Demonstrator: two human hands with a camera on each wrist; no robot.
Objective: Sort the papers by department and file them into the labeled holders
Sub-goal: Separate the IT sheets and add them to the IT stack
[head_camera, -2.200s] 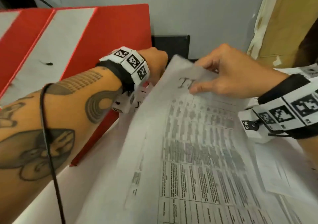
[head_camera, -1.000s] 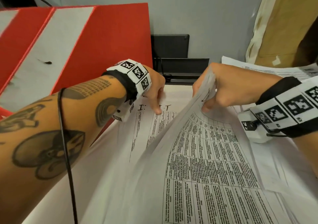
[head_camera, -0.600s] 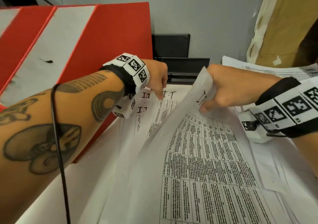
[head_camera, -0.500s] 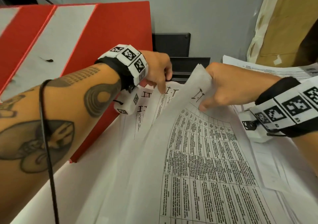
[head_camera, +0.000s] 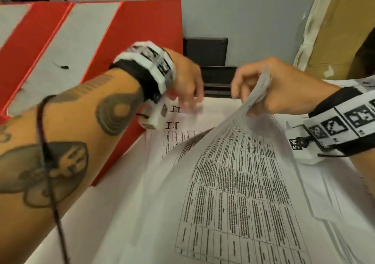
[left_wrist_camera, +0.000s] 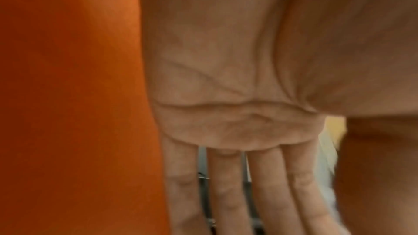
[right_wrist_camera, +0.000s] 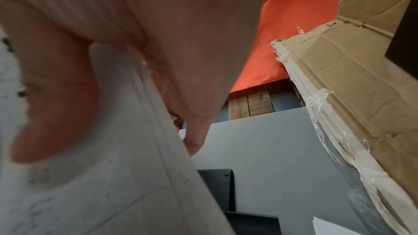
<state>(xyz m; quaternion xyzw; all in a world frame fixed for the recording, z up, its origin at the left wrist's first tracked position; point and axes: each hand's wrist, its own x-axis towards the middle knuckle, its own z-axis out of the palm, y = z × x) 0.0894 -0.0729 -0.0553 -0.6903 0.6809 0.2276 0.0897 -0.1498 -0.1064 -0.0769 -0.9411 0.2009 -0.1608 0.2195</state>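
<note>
Sorting unfinished, nothing seen filed: lifted sheets (head_camera: pixel 239 162) pinched in right hand (head_camera: pixel 269 89); left hand (head_camera: pixel 187 86) grip relaxed over I.T-marked papers (head_camera: pixel 182 117) on bench.

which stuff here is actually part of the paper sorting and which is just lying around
Part of the job:
- lifted sheets pinched by the right hand
- papers marked I.T under the left hand
- loose papers at the right
- red and white holders

Just lying about:
- cardboard box
- black trays by the wall
</note>
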